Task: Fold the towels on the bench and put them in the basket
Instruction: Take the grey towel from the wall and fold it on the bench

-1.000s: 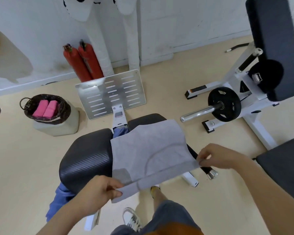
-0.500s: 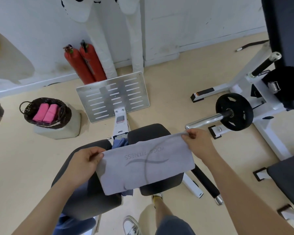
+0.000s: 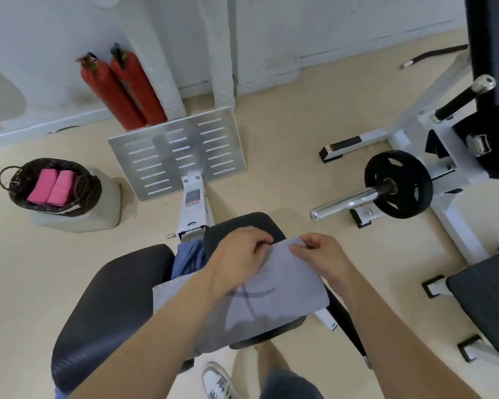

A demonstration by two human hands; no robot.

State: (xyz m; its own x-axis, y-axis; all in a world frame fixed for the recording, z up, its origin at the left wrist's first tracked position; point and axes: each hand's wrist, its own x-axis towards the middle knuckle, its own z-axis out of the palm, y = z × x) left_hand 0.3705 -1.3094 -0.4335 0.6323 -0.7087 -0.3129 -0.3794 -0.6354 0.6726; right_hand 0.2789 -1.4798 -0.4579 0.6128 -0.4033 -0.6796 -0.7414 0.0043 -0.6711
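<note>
Far off to the left of the left hand, the basket stands on the floor with two pink towels rolled inside. Just left of that hand, a blue towel is bunched in the gap of the bench, seemingly waiting its turn. The left hand's fingers curl on the top edge of the grey towel, which drapes over the bench pad below both hands. Close beside it, the right hand pinches the towel's upper corner. The hands nearly meet, likely to match the corners for a second fold.
</note>
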